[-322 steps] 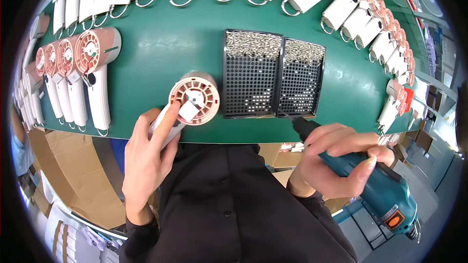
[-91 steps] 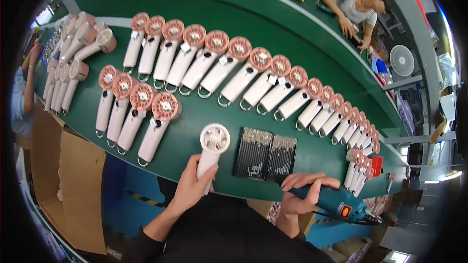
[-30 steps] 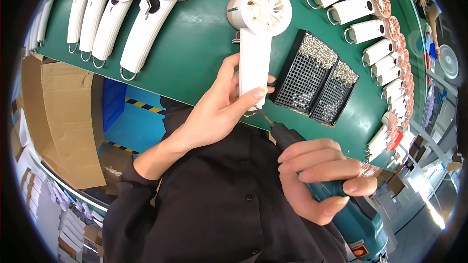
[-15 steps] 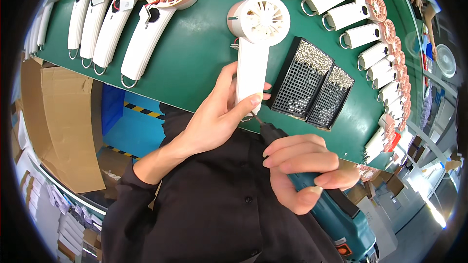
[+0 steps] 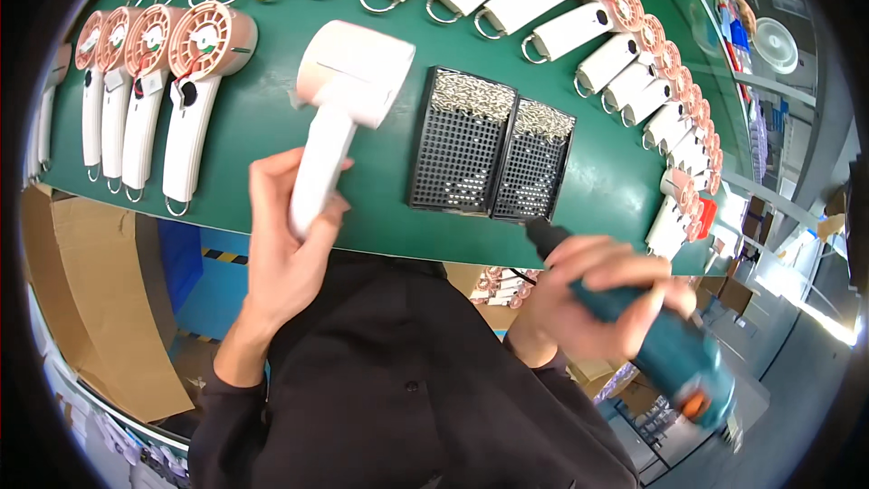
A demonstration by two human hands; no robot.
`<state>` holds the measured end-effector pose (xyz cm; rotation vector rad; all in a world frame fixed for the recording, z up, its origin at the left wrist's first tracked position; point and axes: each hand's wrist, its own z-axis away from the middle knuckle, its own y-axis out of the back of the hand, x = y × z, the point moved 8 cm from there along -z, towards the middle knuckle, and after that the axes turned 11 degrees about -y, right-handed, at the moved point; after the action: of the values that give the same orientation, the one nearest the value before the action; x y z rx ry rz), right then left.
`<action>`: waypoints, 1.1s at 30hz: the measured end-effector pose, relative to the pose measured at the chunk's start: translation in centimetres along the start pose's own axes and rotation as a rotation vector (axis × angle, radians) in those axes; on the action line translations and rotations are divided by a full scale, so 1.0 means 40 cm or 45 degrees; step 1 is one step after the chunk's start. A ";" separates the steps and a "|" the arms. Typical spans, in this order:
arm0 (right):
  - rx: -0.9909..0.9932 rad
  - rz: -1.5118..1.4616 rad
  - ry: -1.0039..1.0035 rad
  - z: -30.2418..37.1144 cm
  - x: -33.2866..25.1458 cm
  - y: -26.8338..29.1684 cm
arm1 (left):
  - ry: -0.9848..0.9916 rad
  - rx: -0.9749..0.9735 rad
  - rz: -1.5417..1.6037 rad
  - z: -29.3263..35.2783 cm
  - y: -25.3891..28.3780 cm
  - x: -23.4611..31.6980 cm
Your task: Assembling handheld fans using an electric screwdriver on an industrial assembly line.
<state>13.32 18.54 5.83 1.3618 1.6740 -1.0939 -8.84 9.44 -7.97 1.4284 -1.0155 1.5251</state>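
A handheld fan (image 5: 319,161) with a white handle and a pale pink head is held tilted above the green table. My left hand (image 5: 285,231) is closed around the lower part of its handle. My right hand (image 5: 593,303), smeared by motion, grips a teal and black electric screwdriver (image 5: 679,358). The black nose of the driver points up and left, near the front edge of two black perforated trays, and its tip is blurred. Silvery screws lie heaped at the far end of the left tray (image 5: 457,152) and the right tray (image 5: 527,167).
On the left, several open-backed fans (image 5: 192,140) with exposed wires lie side by side. A long curved row of similar fans (image 5: 570,32) runs along the back and right. A cardboard box (image 5: 100,299) stands below the table's left edge. Another person's hand (image 5: 744,14) shows at far right.
My left hand has turned the fan over and tilted it, carrying it left relative to the trays. The screwdriver has come away from the fan's handle and moved right.
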 end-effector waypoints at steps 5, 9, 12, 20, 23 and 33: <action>0.233 0.110 -0.133 -0.028 0.060 0.103 | -0.280 -0.006 -0.800 0.023 0.033 0.041; 0.282 0.194 -0.126 -0.038 0.084 0.112 | -0.333 -0.094 -1.144 0.010 0.027 0.060; 0.300 0.211 -0.104 -0.044 0.097 0.115 | -0.441 -0.093 -1.200 0.004 0.018 0.067; 0.162 0.140 -0.117 -0.037 0.125 0.101 | -0.312 -0.178 -1.230 -0.008 0.023 0.087; 0.130 0.214 -0.104 -0.037 0.121 0.091 | -0.355 -0.291 -1.233 -0.012 0.007 0.112; 0.232 0.011 -0.071 -0.028 0.027 0.077 | -0.389 -0.353 -1.127 0.008 0.022 0.111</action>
<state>16.11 20.24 4.73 1.4358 1.5574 -1.2933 -9.76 8.95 -3.55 1.6166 -0.5808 0.5203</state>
